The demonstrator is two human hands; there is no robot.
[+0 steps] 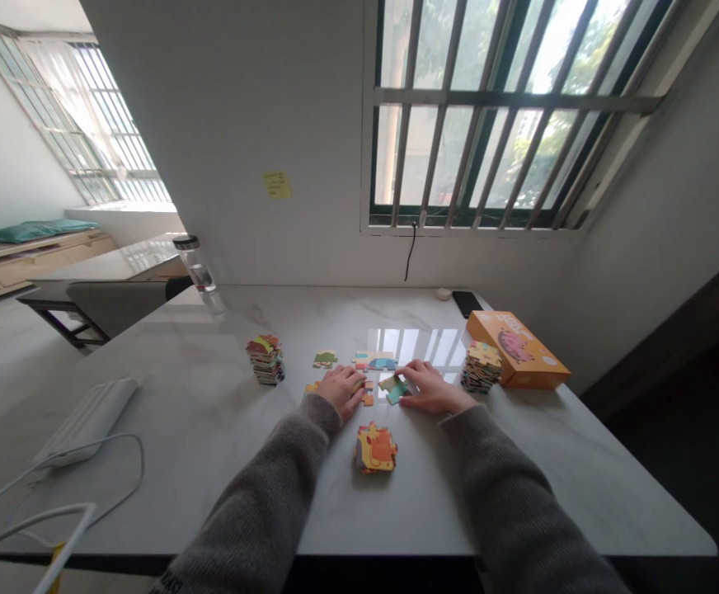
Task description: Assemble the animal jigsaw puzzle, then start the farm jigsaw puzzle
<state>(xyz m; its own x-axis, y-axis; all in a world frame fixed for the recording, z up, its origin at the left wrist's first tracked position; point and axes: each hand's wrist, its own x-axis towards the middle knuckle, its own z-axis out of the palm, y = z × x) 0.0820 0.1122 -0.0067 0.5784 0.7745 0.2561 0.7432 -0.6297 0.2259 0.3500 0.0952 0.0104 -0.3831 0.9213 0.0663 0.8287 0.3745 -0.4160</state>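
Observation:
My right hand (432, 389) pinches a light green puzzle piece (392, 391) by its right side, tilted just above the tabletop. My left hand (340, 389) lies with its fingers stretched over orange and yellow puzzle pieces (368, 399), which it partly covers. Beyond the hands, two joined pieces with blue and red parts (376, 360) lie flat, and a dark green piece (325, 359) sits apart to their left. Nearer to me is a small pile of orange and yellow puzzle pieces (376, 448).
Tall stacks of puzzle pieces stand at left (265, 360) and right (481, 366). An orange box (519, 350) lies beside the right stack, with a black phone (467, 304) behind it. A bottle (195, 264) stands far left. A white power strip (91, 422) with cables lies near left.

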